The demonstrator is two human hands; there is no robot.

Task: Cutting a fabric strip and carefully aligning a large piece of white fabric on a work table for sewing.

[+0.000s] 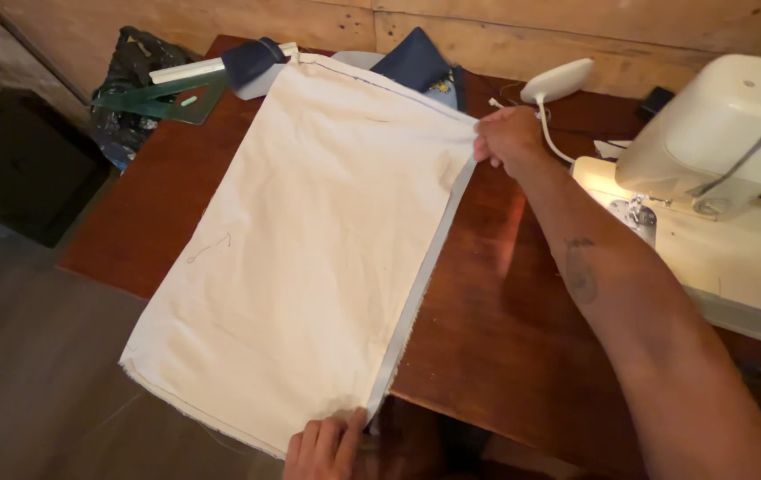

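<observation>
Both hands pinch the same long edge of a cream cloth [309, 258]. At the far end of that edge the right hand [507, 140] closes thumb and fingers on the corner. At the near end the left hand [327, 444] grasps the other corner with its fingers laid flat on top. Between them the edge runs straight and taut, and a narrow grey strip [420, 284] shows along it, smooth beside the coarser weave above.

This rectangular cloth lies spread on a reddish-brown wooden table [505, 329], and its near left corner hangs past the table's edge over the grey floor. Its surface is matte and faintly creased, the lower edge is frayed with loose threads, and a small pencil squiggle marks the left part. A line of dark stitching runs along its far edge.

Beyond the cloth lie folded dark blue fabric [416, 64], a translucent green ruler [163, 100] with a curved cut-out, and a crumpled black plastic bag [127, 67]. To the right stands a glossy cream sewing machine [709, 133], its lamp lighting the bed. A white oval pedal [558, 80] with a white cord sits just behind the right hand. Rough wooden planks form the wall.
</observation>
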